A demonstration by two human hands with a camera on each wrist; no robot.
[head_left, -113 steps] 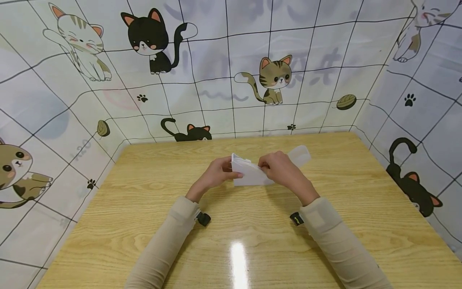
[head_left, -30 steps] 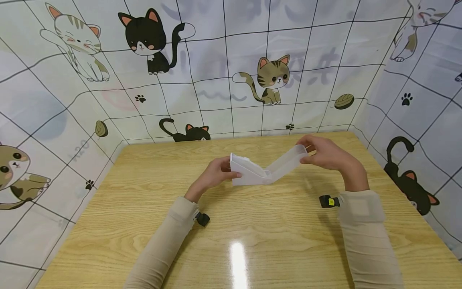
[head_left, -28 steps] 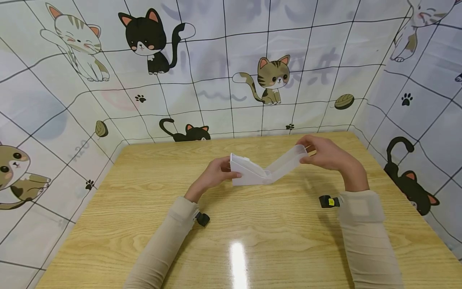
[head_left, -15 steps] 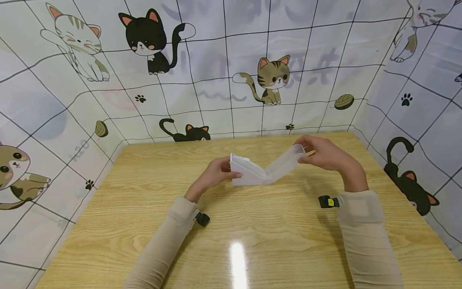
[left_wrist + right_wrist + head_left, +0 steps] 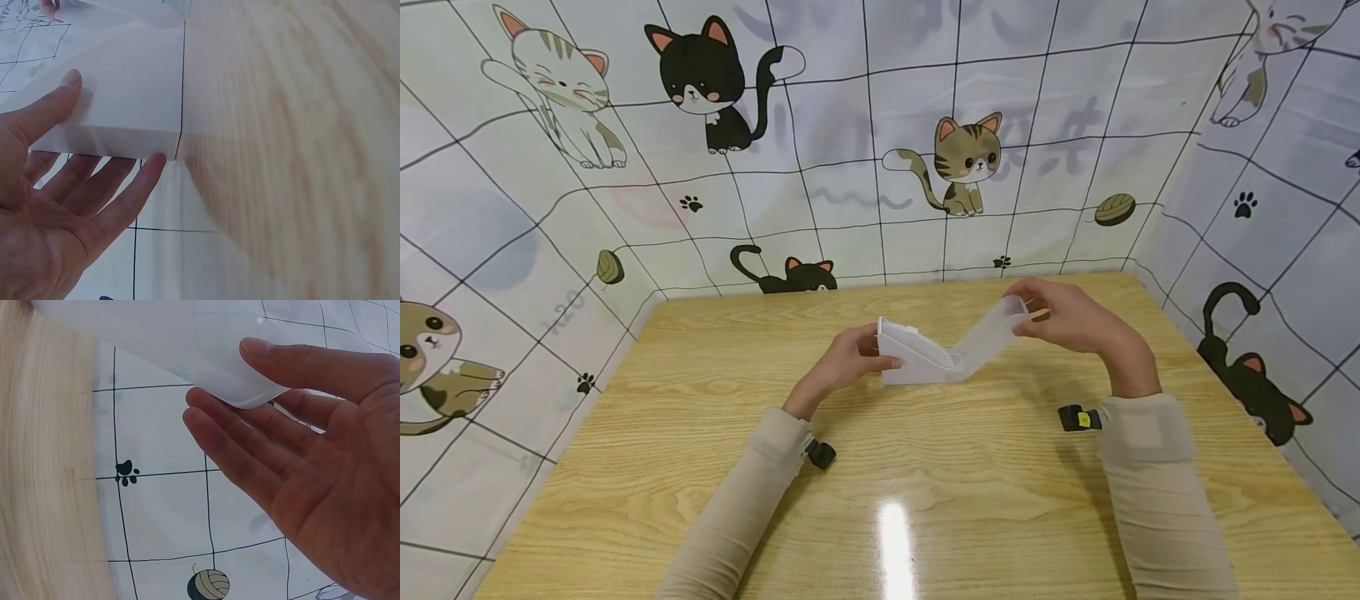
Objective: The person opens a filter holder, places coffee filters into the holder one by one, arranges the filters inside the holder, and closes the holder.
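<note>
A white wedge-shaped plastic box (image 5: pixel 917 367) stands on the wooden table, its translucent lid (image 5: pixel 988 340) swung out to the right on a hinge at the low end. My left hand (image 5: pixel 844 365) grips the tall left end, thumb on the near wall and fingers round behind, as the left wrist view shows with the box wall (image 5: pixel 134 81). At the lid's free end is my right hand (image 5: pixel 1071 321). Its thumb and fingers hold the lid's edge (image 5: pixel 240 400) between them in the right wrist view. What lies inside the box is not clear.
The wooden table (image 5: pixel 737 467) spreads round the box, with a bright light reflection near its front. A white cat-print sheet (image 5: pixel 842 167) rises behind and at both sides. Each sleeve cuff carries a small black camera (image 5: pixel 820 454).
The right hand was at the box's opening a few seconds ago and then took the lid's free end. Since then the lid has tilted slightly up and left. The left hand stays put.
</note>
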